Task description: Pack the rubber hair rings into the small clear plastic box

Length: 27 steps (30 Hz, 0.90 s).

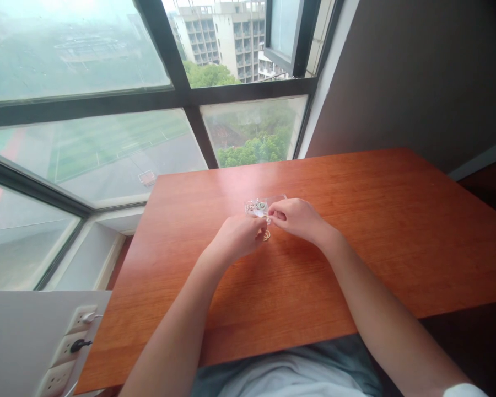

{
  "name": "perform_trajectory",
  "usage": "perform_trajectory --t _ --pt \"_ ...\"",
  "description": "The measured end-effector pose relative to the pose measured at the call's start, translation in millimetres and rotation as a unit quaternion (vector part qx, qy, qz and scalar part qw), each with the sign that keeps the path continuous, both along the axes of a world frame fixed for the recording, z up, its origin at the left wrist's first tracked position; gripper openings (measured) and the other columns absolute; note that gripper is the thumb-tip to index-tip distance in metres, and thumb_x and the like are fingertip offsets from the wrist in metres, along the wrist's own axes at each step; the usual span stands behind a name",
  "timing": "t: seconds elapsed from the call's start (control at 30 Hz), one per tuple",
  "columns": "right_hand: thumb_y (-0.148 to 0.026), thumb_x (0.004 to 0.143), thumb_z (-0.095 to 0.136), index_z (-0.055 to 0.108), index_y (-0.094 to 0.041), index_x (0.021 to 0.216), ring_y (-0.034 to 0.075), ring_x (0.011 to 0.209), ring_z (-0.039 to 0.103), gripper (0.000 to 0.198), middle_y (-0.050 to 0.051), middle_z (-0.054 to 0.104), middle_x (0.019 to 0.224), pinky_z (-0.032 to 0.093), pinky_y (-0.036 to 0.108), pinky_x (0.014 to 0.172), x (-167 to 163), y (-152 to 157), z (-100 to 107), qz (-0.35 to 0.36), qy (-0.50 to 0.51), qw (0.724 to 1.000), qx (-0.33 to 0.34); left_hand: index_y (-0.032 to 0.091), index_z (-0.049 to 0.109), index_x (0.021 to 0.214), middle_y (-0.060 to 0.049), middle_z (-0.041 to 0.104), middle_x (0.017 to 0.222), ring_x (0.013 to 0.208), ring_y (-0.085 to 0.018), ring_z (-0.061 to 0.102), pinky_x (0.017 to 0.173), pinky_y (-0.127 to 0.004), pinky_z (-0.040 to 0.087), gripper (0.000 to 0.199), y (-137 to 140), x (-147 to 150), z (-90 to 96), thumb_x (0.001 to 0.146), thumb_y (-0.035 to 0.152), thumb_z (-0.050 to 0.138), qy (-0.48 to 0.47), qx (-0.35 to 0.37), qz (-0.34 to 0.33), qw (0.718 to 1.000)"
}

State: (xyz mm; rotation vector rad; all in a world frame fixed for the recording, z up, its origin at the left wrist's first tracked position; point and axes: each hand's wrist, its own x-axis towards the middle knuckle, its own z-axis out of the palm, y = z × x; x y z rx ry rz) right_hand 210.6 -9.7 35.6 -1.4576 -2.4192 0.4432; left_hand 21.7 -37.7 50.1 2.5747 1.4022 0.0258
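A small clear plastic box [262, 212] rests on the wooden table, with silvery and dark green ring-shaped pieces in it. At its near left side, my left hand [240, 234] is closed, thumb and fingers pinched together. My right hand [296, 218] comes in from the right, also with its fingers pinched, its tips almost meeting the left ones. A tiny pale piece [268, 219] shows between the two sets of fingertips, too small to name. Gold-coloured rings [267, 236] lie just below the left fingertips, partly hidden by them.
The reddish-brown table [380, 231] reaches far to the right. Dark-framed windows [190, 98] stand behind its far edge, and a grey wall [400, 77] is at the right. Wall sockets [69, 348] with plugs are beside the table's left edge.
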Motion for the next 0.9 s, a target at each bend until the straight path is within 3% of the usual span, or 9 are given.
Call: perform_trajectory --t 0.23,0.4,0.57,0.77,0.9 --pt "-0.025 0.086 0.052 0.071 -0.024 0.087 0.014 0.071 0.058 0.019 0.001 0.070 0.083 0.032 0.024 0.063 3 -1 1 0.027 -0.043 0.998 -0.029 0.024 0.067 0.095 -0.004 0.070 0.096 0.072 -0.016 0.061 0.058 -0.024 0.038 0.023 9 1 -7.7 0.088 0.023 0.045 -0.054 0.056 0.101 0.992" --pt "-0.024 0.085 0.052 0.071 -0.025 0.088 0.015 0.074 0.060 0.019 0.001 0.071 0.082 0.033 0.024 0.063 4 -2 0 0.030 -0.058 0.997 -0.032 0.024 0.067 0.098 -0.004 0.070 0.098 0.075 -0.016 0.062 0.058 -0.024 0.038 0.024 9 -1 -13.4 0.089 0.026 0.045 -0.049 0.057 0.100 0.992" --pt "-0.023 0.085 0.051 0.071 -0.026 0.089 0.015 0.075 0.060 0.020 0.001 0.071 0.084 0.032 0.024 0.062 3 -4 3 0.034 -0.064 0.997 -0.035 0.023 0.067 0.089 -0.003 0.069 0.093 0.070 -0.015 0.060 0.055 -0.024 0.033 0.024 9 -8 -8.8 0.090 0.027 0.043 -0.042 0.075 0.102 0.991" --pt "-0.024 0.084 0.055 0.071 -0.028 0.093 0.013 0.073 0.059 0.019 -0.001 0.070 0.085 0.032 0.023 0.060 -3 -13 6 0.107 -0.038 0.990 -0.087 0.023 0.066 0.084 -0.003 0.068 0.087 0.067 -0.015 0.058 0.055 -0.025 0.032 0.023 11 -15 -8.7 0.089 0.026 0.043 -0.040 0.080 0.094 0.992" --pt "-0.024 0.083 0.055 0.070 -0.027 0.088 0.015 0.076 0.060 0.017 0.000 0.070 0.084 0.033 0.024 0.062 -10 -15 1 0.101 -0.065 0.989 -0.087 0.022 0.065 0.083 -0.002 0.067 0.085 0.066 -0.015 0.058 0.054 -0.025 0.030 0.021 11 -15 -9.0 0.089 0.026 0.044 -0.038 0.085 0.096 0.991"
